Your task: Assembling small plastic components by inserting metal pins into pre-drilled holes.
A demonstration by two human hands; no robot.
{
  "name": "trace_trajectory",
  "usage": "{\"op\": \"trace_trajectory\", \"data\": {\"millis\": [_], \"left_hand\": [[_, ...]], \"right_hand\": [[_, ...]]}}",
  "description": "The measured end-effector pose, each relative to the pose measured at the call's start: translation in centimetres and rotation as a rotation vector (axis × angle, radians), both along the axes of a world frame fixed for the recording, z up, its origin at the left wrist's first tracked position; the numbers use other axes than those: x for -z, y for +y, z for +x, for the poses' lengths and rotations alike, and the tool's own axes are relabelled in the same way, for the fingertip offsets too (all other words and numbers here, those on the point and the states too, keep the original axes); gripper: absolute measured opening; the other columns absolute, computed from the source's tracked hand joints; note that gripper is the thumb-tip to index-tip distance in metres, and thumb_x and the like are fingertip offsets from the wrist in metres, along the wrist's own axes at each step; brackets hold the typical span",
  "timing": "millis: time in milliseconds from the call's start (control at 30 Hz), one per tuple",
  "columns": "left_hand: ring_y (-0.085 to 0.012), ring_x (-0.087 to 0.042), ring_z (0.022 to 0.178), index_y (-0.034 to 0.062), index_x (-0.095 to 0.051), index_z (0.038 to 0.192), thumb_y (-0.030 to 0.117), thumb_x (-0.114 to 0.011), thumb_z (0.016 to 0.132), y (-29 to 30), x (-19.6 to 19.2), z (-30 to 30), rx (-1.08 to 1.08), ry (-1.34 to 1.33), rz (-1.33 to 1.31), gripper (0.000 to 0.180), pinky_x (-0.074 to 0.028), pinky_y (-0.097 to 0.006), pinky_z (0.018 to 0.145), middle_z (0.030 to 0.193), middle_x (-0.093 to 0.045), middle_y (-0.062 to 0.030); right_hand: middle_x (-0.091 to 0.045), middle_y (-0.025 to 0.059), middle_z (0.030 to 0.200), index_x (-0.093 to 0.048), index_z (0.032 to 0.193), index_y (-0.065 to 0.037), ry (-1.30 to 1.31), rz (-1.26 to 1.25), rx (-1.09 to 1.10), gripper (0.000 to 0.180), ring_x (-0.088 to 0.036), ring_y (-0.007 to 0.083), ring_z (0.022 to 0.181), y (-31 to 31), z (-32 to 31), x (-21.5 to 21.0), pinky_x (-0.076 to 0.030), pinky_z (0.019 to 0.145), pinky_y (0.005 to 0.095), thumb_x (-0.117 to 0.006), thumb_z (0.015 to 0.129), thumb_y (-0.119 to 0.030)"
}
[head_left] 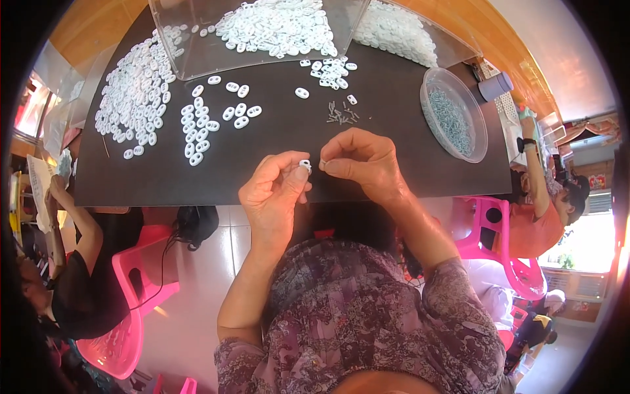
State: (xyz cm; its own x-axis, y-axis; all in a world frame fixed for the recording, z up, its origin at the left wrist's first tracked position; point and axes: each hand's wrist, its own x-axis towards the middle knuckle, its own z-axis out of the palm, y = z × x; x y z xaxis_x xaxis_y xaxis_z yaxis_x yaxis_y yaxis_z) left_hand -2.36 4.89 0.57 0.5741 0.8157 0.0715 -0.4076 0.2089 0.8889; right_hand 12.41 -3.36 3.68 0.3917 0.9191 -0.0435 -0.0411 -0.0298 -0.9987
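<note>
My left hand (274,192) pinches a small white oval plastic piece (305,163) between thumb and fingers over the front edge of the black table (394,151). My right hand (361,161) is pinched close beside it, fingertips almost touching the piece; it seems to hold a tiny metal pin, too small to make out. A little heap of small grey metal pins (341,113) lies just beyond my hands. Rows of white oval pieces (200,128) lie to the left.
A clear round bowl (454,113) of metal pins stands at the right. A clear box (275,29) and loose piles of white pieces (134,92) fill the far side. People sit on pink chairs (131,308) at left and right.
</note>
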Motion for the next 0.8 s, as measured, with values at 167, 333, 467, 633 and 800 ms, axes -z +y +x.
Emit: {"op": "trace_trajectory", "data": {"millis": [167, 333, 467, 633, 800], "left_hand": [[-0.0087, -0.055, 0.063, -0.0038, -0.064, 0.098, 0.003, -0.064, 0.084, -0.3, -0.2, -0.3, 0.007, -0.001, -0.015, 0.015, -0.043, -0.020, 0.051, 0.078, -0.060, -0.0039], [-0.0080, -0.055, 0.065, -0.0031, -0.064, 0.098, 0.004, -0.063, 0.085, -0.5, -0.2, -0.6, -0.019, 0.039, 0.036, 0.015, -0.043, -0.019, 0.052, 0.079, -0.057, -0.0021], [-0.0073, -0.054, 0.067, -0.0032, -0.064, 0.099, 0.004, -0.063, 0.086, -0.5, 0.0, -0.8, -0.020, 0.033, 0.106, 0.015, -0.042, -0.018, 0.053, 0.082, -0.055, -0.0019], [-0.0067, -0.053, 0.066, -0.0037, -0.063, 0.099, 0.003, -0.063, 0.086, -0.5, 0.1, -0.9, -0.039, 0.060, 0.191, 0.015, -0.042, -0.018, 0.053, 0.082, -0.054, -0.0018], [-0.0063, -0.052, 0.067, -0.0042, -0.063, 0.099, 0.003, -0.062, 0.086, -0.3, 0.5, -1.0, -0.055, 0.111, 0.283, 0.015, -0.041, -0.017, 0.053, 0.083, -0.054, -0.0017]], "right_hand": [[-0.062, 0.0011, 0.085, -0.063, 0.093, 0.001, 0.030, 0.024, -0.047, 0.015, -0.057, 0.0067, 0.079, 0.1, -0.3, 0.5, -0.048, 0.073, 0.0219, -0.068, 0.079, -0.001], [-0.062, 0.0017, 0.087, -0.062, 0.093, 0.001, 0.050, 0.005, -0.046, 0.015, -0.057, 0.0067, 0.079, 0.2, -0.9, 0.5, -0.048, 0.072, 0.0219, -0.068, 0.079, -0.002], [-0.061, 0.0017, 0.087, -0.061, 0.093, 0.001, 0.008, -0.010, -0.045, 0.015, -0.056, 0.0062, 0.079, 0.3, -1.3, 0.2, -0.048, 0.071, 0.0218, -0.068, 0.080, -0.003], [-0.062, 0.0048, 0.089, -0.061, 0.095, 0.002, -0.027, -0.060, -0.066, 0.017, -0.058, 0.0107, 0.083, 0.3, -1.5, -0.1, -0.048, 0.077, 0.0252, -0.066, 0.079, 0.001], [-0.062, 0.0045, 0.088, -0.060, 0.095, 0.002, -0.047, -0.082, -0.074, 0.017, -0.058, 0.0101, 0.083, 0.5, -1.5, -0.1, -0.048, 0.076, 0.0248, -0.066, 0.079, 0.001]]}}
